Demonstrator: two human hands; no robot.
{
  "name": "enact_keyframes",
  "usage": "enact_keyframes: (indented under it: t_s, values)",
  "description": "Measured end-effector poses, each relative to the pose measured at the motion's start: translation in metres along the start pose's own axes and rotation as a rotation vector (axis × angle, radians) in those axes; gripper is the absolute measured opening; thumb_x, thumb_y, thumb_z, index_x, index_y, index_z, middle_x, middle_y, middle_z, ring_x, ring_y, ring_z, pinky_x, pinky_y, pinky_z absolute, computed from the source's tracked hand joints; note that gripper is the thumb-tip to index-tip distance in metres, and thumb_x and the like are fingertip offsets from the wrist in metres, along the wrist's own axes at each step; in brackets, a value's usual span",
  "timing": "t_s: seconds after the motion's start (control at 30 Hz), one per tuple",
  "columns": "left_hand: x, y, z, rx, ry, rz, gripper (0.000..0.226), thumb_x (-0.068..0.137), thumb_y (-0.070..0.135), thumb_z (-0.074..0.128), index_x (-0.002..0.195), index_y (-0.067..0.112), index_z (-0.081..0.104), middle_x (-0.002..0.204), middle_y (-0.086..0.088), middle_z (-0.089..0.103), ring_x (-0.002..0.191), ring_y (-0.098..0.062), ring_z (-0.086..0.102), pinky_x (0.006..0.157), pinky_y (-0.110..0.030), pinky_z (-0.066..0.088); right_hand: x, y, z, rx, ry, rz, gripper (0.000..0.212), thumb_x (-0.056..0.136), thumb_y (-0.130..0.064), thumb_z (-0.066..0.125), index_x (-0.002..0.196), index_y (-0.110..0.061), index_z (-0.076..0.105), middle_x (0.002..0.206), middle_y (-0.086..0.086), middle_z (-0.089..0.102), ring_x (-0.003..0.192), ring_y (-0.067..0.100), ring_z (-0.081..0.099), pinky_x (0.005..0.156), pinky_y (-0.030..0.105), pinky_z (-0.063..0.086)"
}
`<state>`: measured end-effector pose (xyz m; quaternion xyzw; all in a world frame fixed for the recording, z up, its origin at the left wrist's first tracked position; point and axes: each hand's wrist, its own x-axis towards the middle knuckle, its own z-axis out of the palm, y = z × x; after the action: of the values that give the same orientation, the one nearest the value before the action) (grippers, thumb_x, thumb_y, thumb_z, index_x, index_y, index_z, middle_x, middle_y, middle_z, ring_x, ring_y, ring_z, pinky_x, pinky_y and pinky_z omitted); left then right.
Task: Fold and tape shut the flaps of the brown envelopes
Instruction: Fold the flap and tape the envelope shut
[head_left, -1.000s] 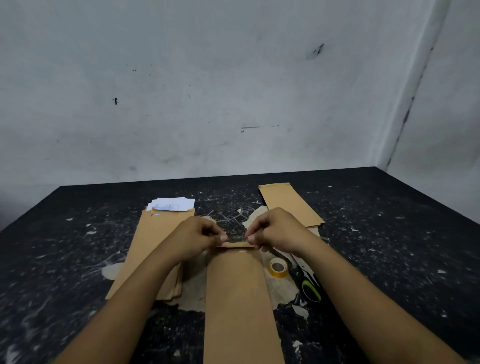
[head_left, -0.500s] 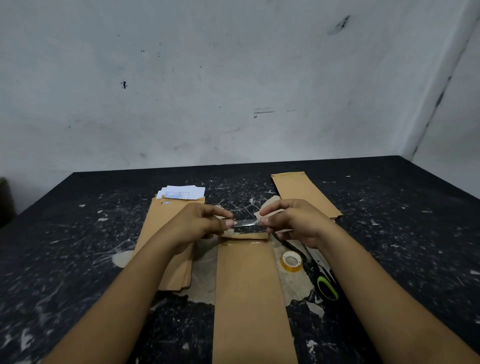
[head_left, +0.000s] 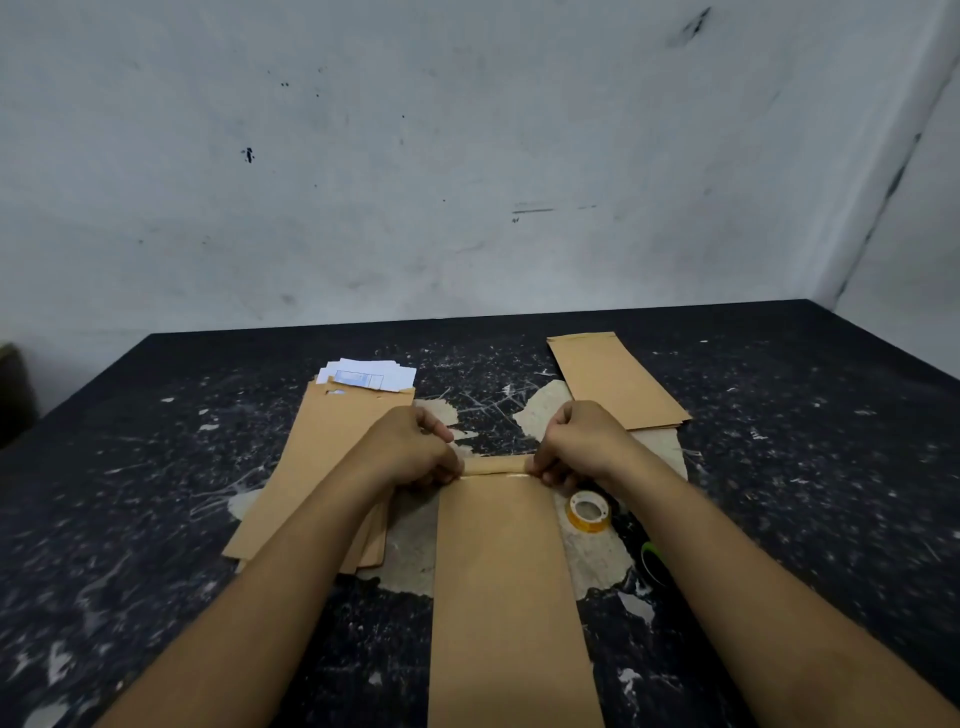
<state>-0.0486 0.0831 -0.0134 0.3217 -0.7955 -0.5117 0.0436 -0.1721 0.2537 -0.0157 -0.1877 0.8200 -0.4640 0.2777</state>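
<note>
A long brown envelope (head_left: 506, 597) lies lengthwise in front of me on the black table (head_left: 156, 493). Its flap (head_left: 496, 464) is folded over at the far end. A strip of clear tape (head_left: 493, 474) runs along the flap's edge. My left hand (head_left: 410, 449) pinches the strip's left end at the envelope's corner. My right hand (head_left: 582, 441) pinches the right end at the other corner. Both hands' fingertips are curled down onto the tape and paper.
A stack of brown envelopes (head_left: 322, 467) with white papers (head_left: 371, 375) sticking out lies to the left. More brown envelopes (head_left: 613, 379) lie at the back right. A yellow tape roll (head_left: 588, 512) and green-handled scissors (head_left: 652, 558) sit right of the envelope.
Half a second ago both hands held the tape strip stretched above the flap; now they have lowered it onto the flap's edge and moved apart to the corners.
</note>
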Motion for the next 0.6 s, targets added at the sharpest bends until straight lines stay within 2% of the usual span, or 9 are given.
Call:
enact_keyframes:
  t_s: [0.13, 0.23, 0.33, 0.4, 0.5, 0.6]
  values:
    - [-0.001, 0.004, 0.002, 0.083, 0.020, 0.004, 0.033, 0.074, 0.003, 0.082, 0.100, 0.012, 0.062, 0.070, -0.008, 0.071, 0.060, -0.019, 0.061, 0.059, -0.027, 0.051, 0.002, 0.000, 0.001, -0.059, 0.006, -0.006, 0.017, 0.074, 0.008, 0.069, 0.068, -0.006, 0.060, 0.076, 0.026, 0.073, 0.064, 0.033, 0.065, 0.060, 0.036, 0.051]
    - [-0.001, 0.004, 0.003, 0.129, 0.035, 0.009, 0.035, 0.073, 0.006, 0.083, 0.099, 0.014, 0.062, 0.077, -0.009, 0.072, 0.063, -0.020, 0.064, 0.067, -0.031, 0.056, 0.005, 0.000, 0.002, -0.111, 0.024, -0.021, 0.018, 0.073, 0.006, 0.072, 0.071, -0.007, 0.059, 0.072, 0.023, 0.073, 0.059, 0.031, 0.064, 0.059, 0.038, 0.053]
    - [-0.001, 0.004, 0.005, 0.182, 0.066, 0.022, 0.035, 0.071, 0.008, 0.084, 0.097, 0.015, 0.061, 0.080, -0.009, 0.072, 0.065, -0.020, 0.066, 0.066, -0.032, 0.058, 0.006, -0.002, 0.004, -0.206, 0.035, -0.039, 0.018, 0.071, -0.001, 0.076, 0.069, -0.010, 0.060, 0.071, 0.018, 0.074, 0.063, 0.033, 0.068, 0.067, 0.043, 0.059]
    - [-0.002, 0.005, 0.009, 0.240, 0.099, 0.035, 0.035, 0.070, 0.010, 0.083, 0.095, 0.016, 0.059, 0.083, -0.007, 0.069, 0.065, -0.017, 0.065, 0.056, -0.026, 0.051, 0.006, -0.005, 0.007, -0.309, 0.044, -0.057, 0.017, 0.070, -0.009, 0.079, 0.071, -0.011, 0.062, 0.079, 0.017, 0.075, 0.073, 0.032, 0.071, 0.072, 0.043, 0.060]
    - [-0.003, 0.008, 0.012, 0.338, 0.127, 0.044, 0.032, 0.071, 0.014, 0.082, 0.094, 0.020, 0.061, 0.089, -0.001, 0.066, 0.071, -0.012, 0.062, 0.051, -0.022, 0.042, 0.009, -0.008, 0.007, -0.440, 0.025, -0.077, 0.020, 0.074, -0.016, 0.080, 0.083, -0.012, 0.062, 0.093, 0.015, 0.071, 0.081, 0.028, 0.066, 0.064, 0.033, 0.050]
    - [-0.003, 0.008, 0.010, 0.437, 0.137, 0.064, 0.023, 0.074, 0.022, 0.084, 0.090, 0.024, 0.067, 0.089, 0.006, 0.061, 0.075, -0.006, 0.053, 0.052, -0.016, 0.035, 0.013, -0.005, -0.003, -0.454, 0.004, -0.060, 0.028, 0.073, -0.018, 0.085, 0.076, -0.016, 0.057, 0.087, 0.009, 0.066, 0.077, 0.023, 0.059, 0.062, 0.029, 0.044]
